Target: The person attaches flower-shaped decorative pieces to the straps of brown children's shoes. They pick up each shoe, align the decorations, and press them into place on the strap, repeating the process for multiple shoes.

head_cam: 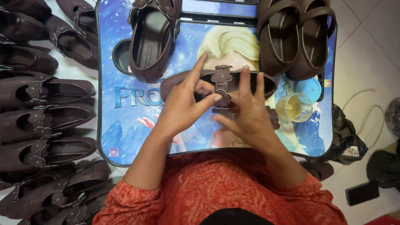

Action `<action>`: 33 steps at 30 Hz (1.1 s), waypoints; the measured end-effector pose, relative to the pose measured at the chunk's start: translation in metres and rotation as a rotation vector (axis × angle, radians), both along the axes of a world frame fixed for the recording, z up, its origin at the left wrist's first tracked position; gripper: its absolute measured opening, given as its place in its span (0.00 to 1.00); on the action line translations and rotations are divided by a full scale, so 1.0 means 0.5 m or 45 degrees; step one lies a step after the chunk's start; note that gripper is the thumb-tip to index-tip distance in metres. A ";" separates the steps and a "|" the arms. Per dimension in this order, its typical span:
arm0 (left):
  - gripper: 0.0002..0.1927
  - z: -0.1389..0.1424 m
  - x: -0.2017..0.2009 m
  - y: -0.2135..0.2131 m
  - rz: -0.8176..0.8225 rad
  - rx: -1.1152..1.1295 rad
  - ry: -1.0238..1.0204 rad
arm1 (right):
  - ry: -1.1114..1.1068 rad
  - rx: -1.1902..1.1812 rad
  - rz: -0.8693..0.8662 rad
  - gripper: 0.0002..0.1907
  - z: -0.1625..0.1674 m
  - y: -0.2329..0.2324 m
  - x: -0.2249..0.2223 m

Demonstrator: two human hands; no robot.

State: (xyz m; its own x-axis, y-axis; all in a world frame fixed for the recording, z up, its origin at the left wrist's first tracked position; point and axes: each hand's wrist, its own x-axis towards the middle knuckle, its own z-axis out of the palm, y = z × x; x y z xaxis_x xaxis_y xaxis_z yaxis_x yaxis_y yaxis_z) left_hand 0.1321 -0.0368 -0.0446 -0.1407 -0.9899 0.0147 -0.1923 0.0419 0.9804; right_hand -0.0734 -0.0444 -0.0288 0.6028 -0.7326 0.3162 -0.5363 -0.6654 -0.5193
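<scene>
Your forearms angle inward from your body and meet at the middle. Your left hand has its index finger stretched straight up and forward, its thumb reaching right toward your other hand, its other fingers curled under. Your right hand shows its back, fingers spread and pointing forward, thumb angled left.
</scene>
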 end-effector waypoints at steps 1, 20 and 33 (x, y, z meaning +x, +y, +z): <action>0.50 -0.003 0.001 0.002 -0.003 0.036 -0.013 | 0.025 0.001 -0.027 0.64 -0.010 0.004 0.003; 0.46 -0.016 -0.002 0.021 0.034 0.013 0.068 | 0.072 -0.168 -0.057 0.62 -0.043 0.022 -0.031; 0.57 -0.003 -0.009 0.022 0.065 0.048 -0.155 | 0.232 -0.453 -0.027 0.65 -0.044 0.011 -0.062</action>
State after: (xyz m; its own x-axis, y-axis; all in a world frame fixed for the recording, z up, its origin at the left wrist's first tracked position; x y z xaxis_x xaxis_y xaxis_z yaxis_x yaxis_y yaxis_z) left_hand 0.1277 -0.0257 -0.0463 -0.0887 -0.9954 -0.0368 -0.3110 -0.0074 0.9504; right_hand -0.1045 -0.0388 -0.0509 0.6583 -0.6096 0.4417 -0.6141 -0.7742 -0.1533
